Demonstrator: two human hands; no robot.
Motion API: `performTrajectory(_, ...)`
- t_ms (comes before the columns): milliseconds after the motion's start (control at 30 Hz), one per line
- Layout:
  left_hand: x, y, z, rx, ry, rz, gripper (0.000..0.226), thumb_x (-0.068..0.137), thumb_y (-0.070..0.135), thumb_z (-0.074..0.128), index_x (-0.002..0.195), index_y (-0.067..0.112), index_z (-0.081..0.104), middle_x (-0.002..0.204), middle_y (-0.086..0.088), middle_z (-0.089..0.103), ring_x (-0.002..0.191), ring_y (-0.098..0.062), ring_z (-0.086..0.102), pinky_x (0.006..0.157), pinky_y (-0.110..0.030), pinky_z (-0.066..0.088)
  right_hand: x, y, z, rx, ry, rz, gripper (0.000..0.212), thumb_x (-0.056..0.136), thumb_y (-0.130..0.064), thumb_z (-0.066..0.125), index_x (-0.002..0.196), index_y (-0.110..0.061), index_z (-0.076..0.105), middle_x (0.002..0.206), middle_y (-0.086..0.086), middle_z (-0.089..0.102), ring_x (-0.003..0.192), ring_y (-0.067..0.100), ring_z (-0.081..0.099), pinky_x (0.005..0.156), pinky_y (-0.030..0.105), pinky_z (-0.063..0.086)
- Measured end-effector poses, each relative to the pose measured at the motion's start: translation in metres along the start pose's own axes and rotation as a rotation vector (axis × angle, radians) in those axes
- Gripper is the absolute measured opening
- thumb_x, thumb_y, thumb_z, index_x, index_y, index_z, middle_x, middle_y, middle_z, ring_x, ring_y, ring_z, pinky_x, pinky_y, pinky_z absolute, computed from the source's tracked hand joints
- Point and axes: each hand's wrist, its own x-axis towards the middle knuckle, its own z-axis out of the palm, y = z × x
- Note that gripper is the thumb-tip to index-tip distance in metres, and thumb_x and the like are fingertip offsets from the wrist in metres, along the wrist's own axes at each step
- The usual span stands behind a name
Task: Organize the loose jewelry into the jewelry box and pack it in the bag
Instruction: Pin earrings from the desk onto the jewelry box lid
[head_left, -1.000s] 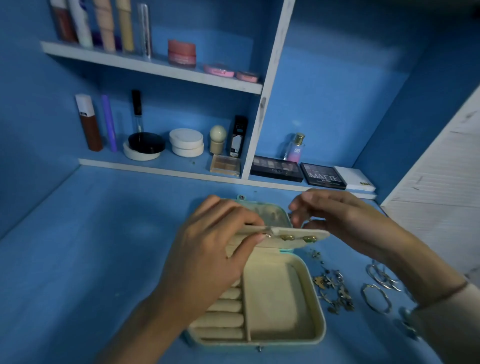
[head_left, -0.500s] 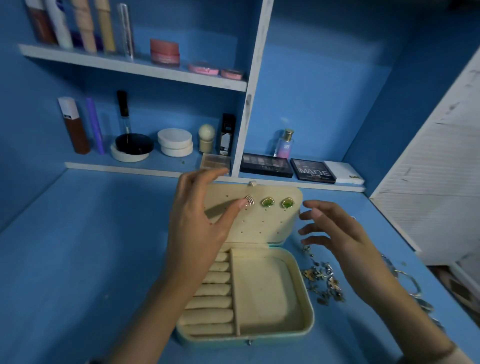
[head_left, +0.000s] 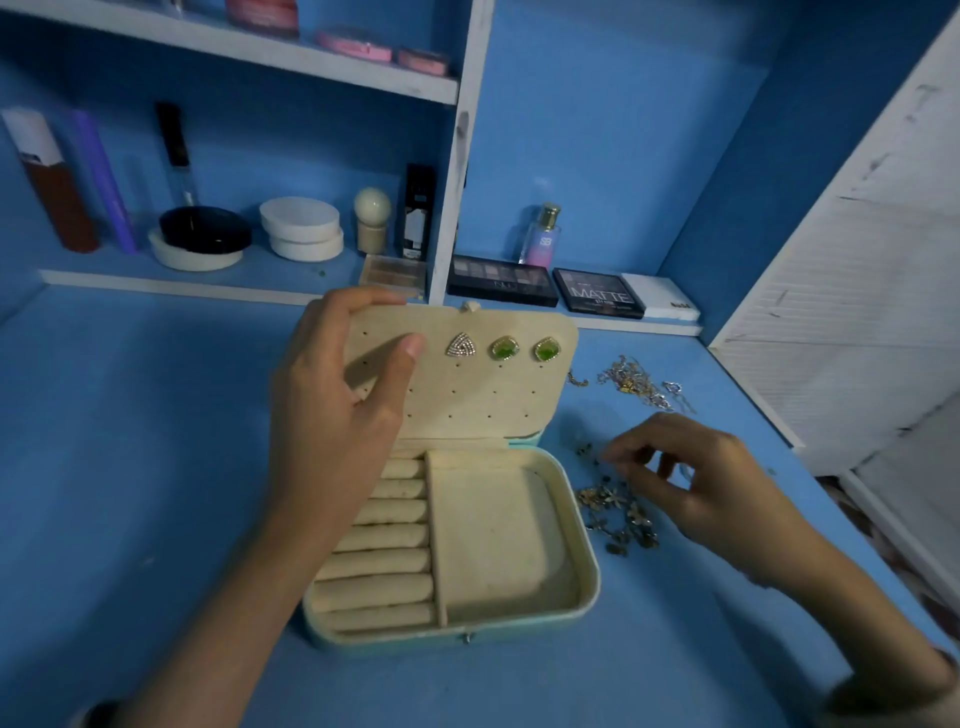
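Observation:
The cream-lined jewelry box (head_left: 584, 525) lies open on the blue surface, its lid panel (head_left: 498, 395) standing upright. Three stud earrings are pinned in the panel's top row: a triangular one (head_left: 461, 345) and two green ones (head_left: 505, 348). My left hand (head_left: 337, 415) grips the left edge of the panel, thumb on its front. My right hand (head_left: 691, 478) hovers over the loose jewelry (head_left: 618, 512) right of the box, fingertips pinched together; whether they hold a piece I cannot tell. A second loose pile (head_left: 636, 384) lies farther back. No bag is in view.
Shelves behind hold cosmetics: eyeshadow palettes (head_left: 501, 280), a perfume bottle (head_left: 540, 236), round compacts (head_left: 301, 228), tubes and jars. A white louvred door (head_left: 852, 291) stands at the right. Bare blue surface stretches left of the box.
The lid panel went from folded down to upright, showing the earrings. My right hand left the panel and dropped to the loose jewelry on the right. My left hand stays on the panel.

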Motion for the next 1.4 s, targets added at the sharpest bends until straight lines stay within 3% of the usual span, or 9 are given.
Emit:
performTrajectory(300, -0.001, 0.001, 0.000, 0.028, 0.002, 0.012, 0.020, 0.087, 0.020, 0.060, 0.105, 0.025, 0.054, 0.102, 0.011, 0.056, 0.093, -0.003, 0.050, 0.077, -0.006, 0.037, -0.001, 0.014, -0.017, -0.207, -0.234, -0.017, 0.026, 0.081, -0.005, 0.067, 0.084, -0.031, 0.069, 0.083, -0.010, 0.063, 0.087, 0.005, 0.053, 0.072, 0.006, 0.036)
performTrajectory(433, 0.000, 0.000, 0.000, 0.024, 0.009, 0.012, 0.020, 0.086, 0.023, 0.060, 0.105, 0.025, 0.054, 0.103, 0.010, 0.058, 0.095, -0.005, 0.053, 0.082, -0.018, 0.041, -0.002, 0.017, -0.021, -0.191, -0.261, 0.016, 0.026, 0.082, -0.006, 0.067, 0.084, -0.032, 0.067, 0.083, -0.010, 0.064, 0.082, 0.006, 0.058, 0.070, 0.011, 0.042)
performTrajectory(533, 0.000, 0.000, 0.000, 0.014, 0.009, 0.015, 0.019, 0.086, 0.023, 0.060, 0.105, 0.025, 0.054, 0.102, 0.011, 0.058, 0.095, -0.005, 0.053, 0.084, -0.019, 0.041, -0.002, 0.017, -0.023, -0.172, -0.274, 0.048, 0.026, 0.083, -0.007, 0.066, 0.086, -0.032, 0.063, 0.082, -0.013, 0.065, 0.081, 0.005, 0.060, 0.070, 0.020, 0.049)
performTrajectory(667, 0.000, 0.000, 0.000, 0.006, 0.004, 0.013, 0.019, 0.087, 0.023, 0.060, 0.105, 0.025, 0.054, 0.101, 0.018, 0.056, 0.098, -0.004, 0.053, 0.086, -0.018, 0.042, -0.002, 0.017, -0.023, -0.148, -0.279, 0.073, 0.030, 0.082, -0.004, 0.065, 0.085, -0.034, 0.061, 0.083, -0.012, 0.066, 0.081, 0.004, 0.061, 0.073, 0.020, 0.050)
performTrajectory(833, 0.000, 0.000, 0.000, -0.012, 0.002, -0.002, 0.019, 0.087, 0.023, 0.060, 0.105, 0.026, 0.054, 0.104, 0.008, 0.059, 0.101, -0.011, 0.057, 0.086, -0.023, 0.045, -0.002, 0.018, -0.023, -0.127, -0.284, 0.093, 0.026, 0.082, -0.004, 0.065, 0.087, -0.030, 0.063, 0.084, -0.011, 0.066, 0.080, 0.008, 0.063, 0.075, 0.027, 0.052)
performTrajectory(933, -0.001, 0.001, -0.001, -0.008, 0.002, -0.003, 0.019, 0.087, 0.023, 0.060, 0.105, 0.026, 0.053, 0.105, 0.008, 0.059, 0.101, -0.010, 0.056, 0.085, -0.020, 0.044, -0.003, 0.015, -0.025, -0.113, -0.290, 0.074, 0.025, 0.082, -0.004, 0.064, 0.088, -0.029, 0.065, 0.085, -0.010, 0.066, 0.082, 0.007, 0.062, 0.075, 0.027, 0.052)
performTrajectory(1133, -0.001, 0.000, -0.001, -0.001, 0.015, -0.003, 0.020, 0.087, 0.024, 0.060, 0.105, 0.027, 0.053, 0.105, 0.009, 0.059, 0.100, -0.009, 0.056, 0.089, -0.033, 0.046, -0.005, 0.009, -0.024, -0.139, -0.347, 0.029, 0.023, 0.082, -0.016, 0.067, 0.091, -0.037, 0.069, 0.098, -0.016, 0.061, 0.092, 0.005, 0.059, 0.082, 0.022, 0.046)
performTrajectory(1333, -0.001, 0.000, -0.001, 0.008, 0.011, -0.002, 0.021, 0.087, 0.024, 0.060, 0.106, 0.027, 0.053, 0.107, 0.008, 0.059, 0.100, -0.010, 0.055, 0.088, -0.030, 0.045, -0.006, 0.007, -0.023, -0.168, -0.352, -0.005, 0.029, 0.081, -0.010, 0.067, 0.094, -0.036, 0.068, 0.103, -0.018, 0.057, 0.094, 0.001, 0.056, 0.081, 0.017, 0.044)
performTrajectory(1400, 0.000, -0.001, -0.001, 0.019, 0.012, 0.003, 0.021, 0.087, 0.024, 0.061, 0.106, 0.026, 0.053, 0.107, 0.009, 0.059, 0.099, -0.006, 0.054, 0.085, -0.023, 0.043, -0.007, 0.008, -0.023, -0.179, -0.359, -0.005, 0.034, 0.080, -0.006, 0.065, 0.093, -0.037, 0.067, 0.104, -0.018, 0.056, 0.094, 0.002, 0.056, 0.081, 0.020, 0.045)
